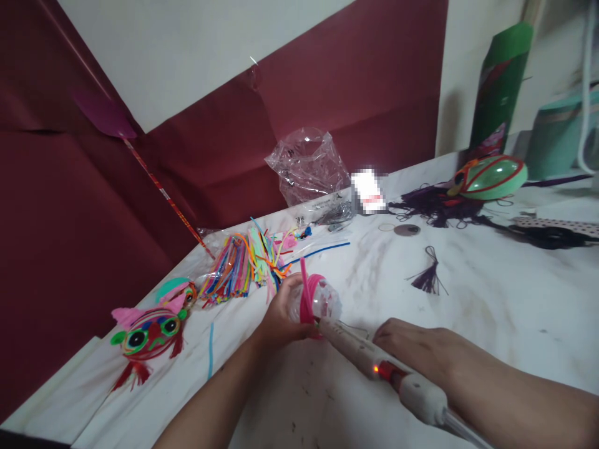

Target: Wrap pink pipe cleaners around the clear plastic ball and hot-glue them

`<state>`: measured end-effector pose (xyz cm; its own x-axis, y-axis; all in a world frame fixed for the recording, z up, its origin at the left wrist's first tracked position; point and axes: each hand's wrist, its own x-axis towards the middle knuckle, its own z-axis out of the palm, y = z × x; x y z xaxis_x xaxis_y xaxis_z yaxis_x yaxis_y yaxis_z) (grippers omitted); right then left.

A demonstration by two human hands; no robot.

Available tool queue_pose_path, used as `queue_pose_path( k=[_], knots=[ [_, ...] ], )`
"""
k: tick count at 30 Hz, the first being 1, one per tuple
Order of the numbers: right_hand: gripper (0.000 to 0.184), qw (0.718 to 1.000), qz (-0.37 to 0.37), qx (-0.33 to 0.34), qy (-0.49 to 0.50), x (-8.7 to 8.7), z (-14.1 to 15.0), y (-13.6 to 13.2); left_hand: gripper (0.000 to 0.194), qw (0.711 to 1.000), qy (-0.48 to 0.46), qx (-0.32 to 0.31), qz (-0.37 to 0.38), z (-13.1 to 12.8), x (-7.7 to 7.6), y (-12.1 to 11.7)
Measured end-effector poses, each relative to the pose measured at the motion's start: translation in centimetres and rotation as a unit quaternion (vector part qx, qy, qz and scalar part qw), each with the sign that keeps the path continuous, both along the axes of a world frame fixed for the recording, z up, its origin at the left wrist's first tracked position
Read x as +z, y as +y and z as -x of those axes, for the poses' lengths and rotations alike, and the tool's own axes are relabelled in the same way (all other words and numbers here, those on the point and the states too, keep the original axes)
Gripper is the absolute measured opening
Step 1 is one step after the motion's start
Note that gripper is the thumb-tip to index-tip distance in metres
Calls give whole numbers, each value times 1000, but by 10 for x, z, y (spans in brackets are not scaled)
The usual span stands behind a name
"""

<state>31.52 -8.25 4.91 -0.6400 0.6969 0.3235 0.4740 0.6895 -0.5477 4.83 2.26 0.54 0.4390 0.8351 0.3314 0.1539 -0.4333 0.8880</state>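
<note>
Dark red sheeting [350, 93] lines the wall behind your white tabletop [496, 324], and a crumpled clear bag [311, 168] stands at its back edge. Your left hand [283, 312] is partly closed, thumb and fingers curved around a clear rounded piece [326, 301] wrapped in pink strips [306, 304], out in front of you, well in from the left edge. Your right hand [416, 346] has the glue gun [360, 352], its fingers curled and largely hidden behind the body; the nozzle is at the pink wrap, though you cannot tell whether it touches. Near the far left corner lies a bundle of coloured pipe cleaners [238, 268]. Along the left edge sits a figure with 2 big eyes [152, 340]. Toward the back edge, on the right, are a dark tassel [428, 280] and a pale green lantern [493, 176].
</note>
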Motion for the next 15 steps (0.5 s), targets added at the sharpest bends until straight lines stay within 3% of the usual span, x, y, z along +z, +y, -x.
queue_pose_path(
  k=[15],
  knots=[
    [16, 1000, -12, -3, -20, -2, 0, 1, 92, 1000, -12, 2, 14, 3, -3, 2]
  ],
)
